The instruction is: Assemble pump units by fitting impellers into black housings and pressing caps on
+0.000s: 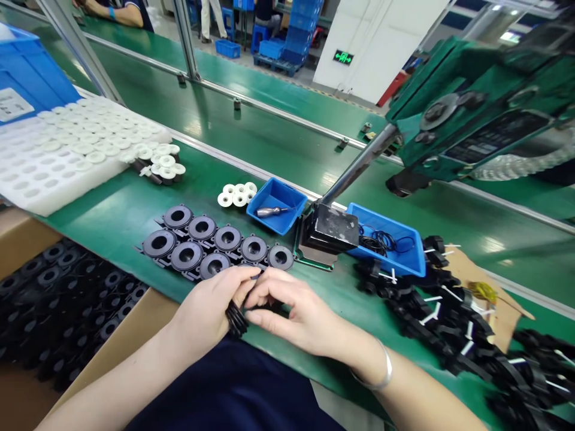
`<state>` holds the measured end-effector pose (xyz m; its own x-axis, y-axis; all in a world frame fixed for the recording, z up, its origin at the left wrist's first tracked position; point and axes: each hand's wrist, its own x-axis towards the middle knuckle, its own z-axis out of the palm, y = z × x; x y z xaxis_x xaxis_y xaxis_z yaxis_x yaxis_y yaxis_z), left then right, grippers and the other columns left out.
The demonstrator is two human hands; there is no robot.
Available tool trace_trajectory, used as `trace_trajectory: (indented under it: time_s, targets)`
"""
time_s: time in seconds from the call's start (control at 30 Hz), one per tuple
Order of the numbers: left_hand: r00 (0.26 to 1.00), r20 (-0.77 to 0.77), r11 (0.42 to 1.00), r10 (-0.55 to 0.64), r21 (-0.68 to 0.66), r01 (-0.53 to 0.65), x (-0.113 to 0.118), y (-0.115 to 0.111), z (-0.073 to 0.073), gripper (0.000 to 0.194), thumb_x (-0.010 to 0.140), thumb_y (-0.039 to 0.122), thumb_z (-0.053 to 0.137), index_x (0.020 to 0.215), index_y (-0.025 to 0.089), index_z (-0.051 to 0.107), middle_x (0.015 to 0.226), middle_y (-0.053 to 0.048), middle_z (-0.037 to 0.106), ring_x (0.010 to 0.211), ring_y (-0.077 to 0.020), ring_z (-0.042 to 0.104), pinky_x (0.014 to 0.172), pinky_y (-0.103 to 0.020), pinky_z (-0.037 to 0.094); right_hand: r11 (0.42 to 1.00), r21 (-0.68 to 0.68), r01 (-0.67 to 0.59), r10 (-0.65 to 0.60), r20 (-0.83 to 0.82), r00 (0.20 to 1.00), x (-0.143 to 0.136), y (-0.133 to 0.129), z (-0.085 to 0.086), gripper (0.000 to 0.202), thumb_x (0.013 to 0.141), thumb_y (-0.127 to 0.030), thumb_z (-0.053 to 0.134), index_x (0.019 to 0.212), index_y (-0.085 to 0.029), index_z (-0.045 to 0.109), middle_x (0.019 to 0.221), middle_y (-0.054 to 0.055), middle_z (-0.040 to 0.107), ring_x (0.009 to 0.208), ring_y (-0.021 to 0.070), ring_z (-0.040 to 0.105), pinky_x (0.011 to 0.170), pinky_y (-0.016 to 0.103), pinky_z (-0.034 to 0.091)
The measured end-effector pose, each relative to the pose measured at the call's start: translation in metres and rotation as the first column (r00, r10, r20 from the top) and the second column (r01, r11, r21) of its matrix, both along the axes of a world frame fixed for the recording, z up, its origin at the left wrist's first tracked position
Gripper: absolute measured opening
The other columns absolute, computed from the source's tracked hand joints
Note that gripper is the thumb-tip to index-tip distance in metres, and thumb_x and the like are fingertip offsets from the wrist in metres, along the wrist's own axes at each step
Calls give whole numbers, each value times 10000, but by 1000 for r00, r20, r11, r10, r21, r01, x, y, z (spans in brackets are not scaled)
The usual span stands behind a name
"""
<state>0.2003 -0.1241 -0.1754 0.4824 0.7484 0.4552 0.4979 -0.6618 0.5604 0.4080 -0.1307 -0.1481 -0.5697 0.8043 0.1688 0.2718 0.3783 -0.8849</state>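
My left hand [215,308] is closed round several black rings [236,320], which hang below its fingers at the bench's near edge. Beside it, my right hand [296,305] has its fingers curled in, with fingertips close to the left ones; whatever lies between them is too small to tell. Just beyond both hands, round black housings [186,256] lie in two rows, and my fingers partly hide the nearest ones. White spools [239,199] form a small group behind the housings. A blue tray [287,222] with a screwdriver [269,212] stands beside them.
A green press [485,114] overhangs the right, its black block [331,227] on the bench. Behind that block sits a blue bin [415,257] of black rings. Black assemblies [431,317] pile up at right. White foam [27,179] with white parts lies left, above a carton [130,335].
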Motion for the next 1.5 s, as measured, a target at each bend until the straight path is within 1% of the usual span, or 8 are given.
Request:
trace_trajectory:
  time_s: [0.3,0.47,0.6,0.77,0.87,1.0,1.23,1.5]
  targets:
    - [996,-69,993,-59,95,65,17,5,-8,252,995,155,432,1215,110,547,1051,-111,763,947,-158,751,827,-201,597,979,-173,109,-126,-91,988,5,-11,-4,163,875,-293,729,818,-161,652,809,3,629,757,98,563,722,226,479]
    - [986,-65,988,-150,8,151,21,0,-12,315,1019,194,421,1310,112,513,1076,-100,757,936,-148,745,791,-197,596,954,-255,159,-183,-72,981,15,-10,-6,210,891,-294,708,756,-154,629,801,7,620,739,96,561,709,230,474]
    - [983,-11,983,-184,-28,183,9,-7,-14,414,1024,139,413,1436,112,445,1044,-78,739,905,-115,717,798,-172,569,952,-104,287,-291,-22,957,27,-6,-13,195,920,-260,653,758,-157,618,746,1,588,710,99,545,676,230,457]
    - [1000,3,1000,-20,7,20,-19,-5,-17,402,1024,168,443,1418,137,517,1066,-85,689,1006,-151,656,924,-252,533,925,74,373,-380,174,908,34,2,-32,169,909,-195,612,743,-165,598,751,18,609,732,131,548,700,276,449]
    - [976,-159,977,-151,129,172,-20,-5,-23,412,1009,194,492,1409,99,518,1348,-150,609,1288,-233,545,1143,-387,416,917,208,340,-386,254,887,32,6,-39,134,910,-202,598,780,-167,586,778,25,606,765,151,534,761,319,445]
    - [887,-341,915,-311,145,376,-5,-10,-34,445,970,135,560,1397,26,506,1426,-150,585,1430,-248,420,1267,-436,222,903,312,295,-394,328,858,30,5,-40,122,920,-202,566,802,-169,562,777,26,575,773,161,508,779,336,448]
    - [875,-375,912,-306,148,383,0,-10,-35,411,976,132,540,1375,31,543,1441,-144,583,1449,-253,410,1274,-438,181,905,425,7,-238,492,838,46,5,-37,285,1004,-210,464,1247,-207,612,977,85,571,888,185,508,790,324,455]
    - [890,-363,928,-277,140,346,4,-13,-28,372,981,128,521,1342,58,582,1415,-119,614,1422,-241,458,1283,-430,138,817,483,-315,-93,649,755,63,14,-23,301,1021,-238,455,1245,-91,593,952,85,629,826,173,532,729,330,401]
